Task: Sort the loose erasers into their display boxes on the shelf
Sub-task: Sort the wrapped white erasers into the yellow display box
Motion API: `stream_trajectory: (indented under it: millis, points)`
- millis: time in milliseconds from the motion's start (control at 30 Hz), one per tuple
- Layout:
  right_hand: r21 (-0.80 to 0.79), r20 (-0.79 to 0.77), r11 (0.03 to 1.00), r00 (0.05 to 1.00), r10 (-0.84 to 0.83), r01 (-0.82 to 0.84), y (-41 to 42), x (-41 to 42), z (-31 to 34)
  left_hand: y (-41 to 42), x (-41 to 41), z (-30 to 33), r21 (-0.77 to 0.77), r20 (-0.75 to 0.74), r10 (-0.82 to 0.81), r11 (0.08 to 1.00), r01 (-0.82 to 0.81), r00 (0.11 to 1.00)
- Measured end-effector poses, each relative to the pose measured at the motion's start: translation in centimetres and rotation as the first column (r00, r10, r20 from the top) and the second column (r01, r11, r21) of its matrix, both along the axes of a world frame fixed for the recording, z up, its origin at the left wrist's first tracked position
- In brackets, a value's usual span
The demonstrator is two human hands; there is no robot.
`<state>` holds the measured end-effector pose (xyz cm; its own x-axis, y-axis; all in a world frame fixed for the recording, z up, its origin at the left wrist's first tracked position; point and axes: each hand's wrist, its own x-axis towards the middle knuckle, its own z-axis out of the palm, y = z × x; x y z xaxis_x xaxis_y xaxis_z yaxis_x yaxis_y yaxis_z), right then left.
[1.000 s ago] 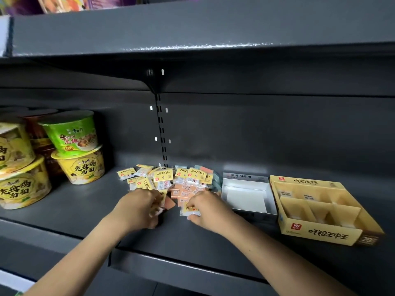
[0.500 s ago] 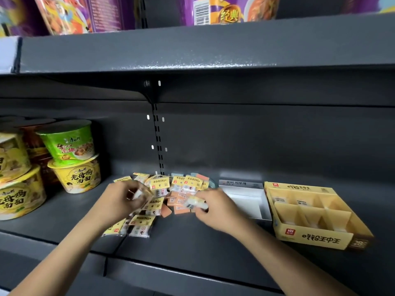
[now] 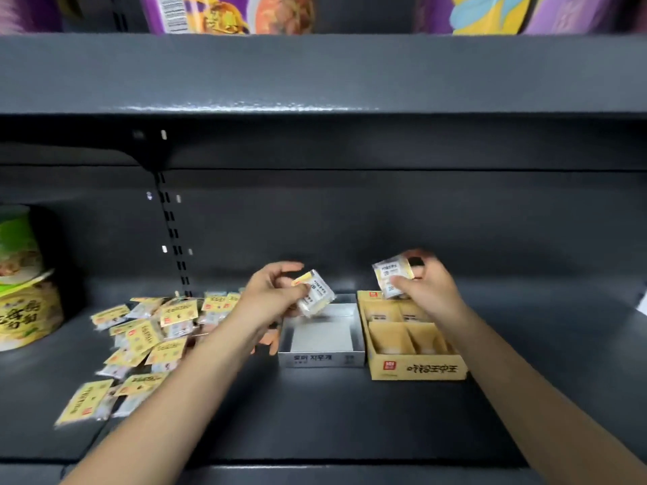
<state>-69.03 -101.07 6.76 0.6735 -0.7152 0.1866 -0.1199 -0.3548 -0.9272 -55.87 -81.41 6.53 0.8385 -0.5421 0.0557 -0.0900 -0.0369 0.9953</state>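
A: What are the fingers clamped on?
B: The left hand [image 3: 271,292] pinches a flat glossy eraser packet [image 3: 314,296] just over the grey box [image 3: 320,358]; the right hand [image 3: 425,288] pinches another packet [image 3: 390,276] above the yellow cardboard box [image 3: 418,370].
A: The rest?
B: A loose pile [image 3: 140,339] left of the left fingers, on the dark shelf [image 3: 315,414].

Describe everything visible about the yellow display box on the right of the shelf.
The yellow display box looks like printed cardboard: an open-topped tray with a low front wall bearing a red logo and dark lettering. Cardboard dividers split its inside into compartments, which appear mostly empty. It sits flat on the dark shelf, its left side against the white display box. The right hand holds a wrapped eraser above its rear compartments, not touching it as far as visible.
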Motion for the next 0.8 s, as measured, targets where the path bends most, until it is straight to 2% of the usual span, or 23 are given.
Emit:
stream_trajectory:
  millis: [167,267,467,633,800]
  points:
    - [0.011,-0.055,0.992,0.991,-0.124,0.125,-3.6,-1.8,-1.0,-5.9,-1.9,-0.6,0.015,-0.033,-0.094,0.995,0.095,0.995]
    - [0.047,-0.061,0.989,0.989,-0.138,0.141,-4.3,-2.2,-1.7,-8.1,-2.5,-1.3,0.038,-0.018,-0.122,0.992,0.123,0.992]
    - [0.001,-0.113,0.995,0.988,-0.101,0.102,-4.5,-2.7,-2.3,-10.8,-2.8,-3.3,0.102,0.005,-0.075,0.992,0.074,0.997]
    - [-0.080,-0.178,0.994,0.980,-0.092,0.078,-4.7,-2.4,-2.8,-11.5,-2.5,-4.7,0.273,0.173,-0.011,0.961,-0.037,0.985]
    - [-0.113,-0.187,0.991,0.978,-0.090,0.070,-5.0,-2.4,-2.9,-11.6,-3.0,-5.2,0.302,0.250,-0.018,0.951,-0.060,0.968]
